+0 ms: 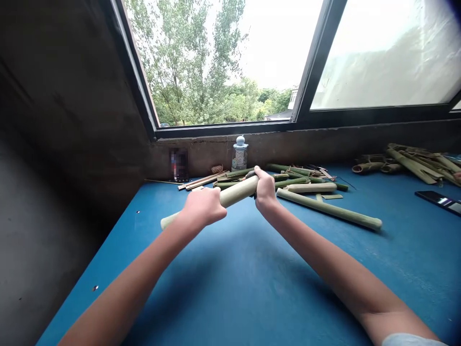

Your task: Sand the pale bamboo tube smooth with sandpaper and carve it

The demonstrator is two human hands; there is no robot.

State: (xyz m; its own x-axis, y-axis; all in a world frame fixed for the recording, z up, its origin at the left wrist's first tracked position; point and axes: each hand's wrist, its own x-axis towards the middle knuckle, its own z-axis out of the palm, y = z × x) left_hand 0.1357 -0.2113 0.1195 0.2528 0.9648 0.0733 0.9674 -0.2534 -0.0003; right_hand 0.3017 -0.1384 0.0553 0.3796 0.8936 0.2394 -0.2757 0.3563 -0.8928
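A pale green bamboo tube is held slanting above the blue table, its right end higher in the picture. My left hand is wrapped around it near the middle, and the lower left end sticks out beyond my fist. At the upper right end, my right hand is closed, with its thumb upward. A dark object shows between this hand and the tube; most of it is covered by my fingers, so its kind is unclear. Both forearms reach in over the table.
Behind my hands lie several bamboo pieces, including a long peeled tube. A jar with a blue lid stands by the wall. Split bamboo is piled at the right, near a phone. The blue table runs to the window wall.
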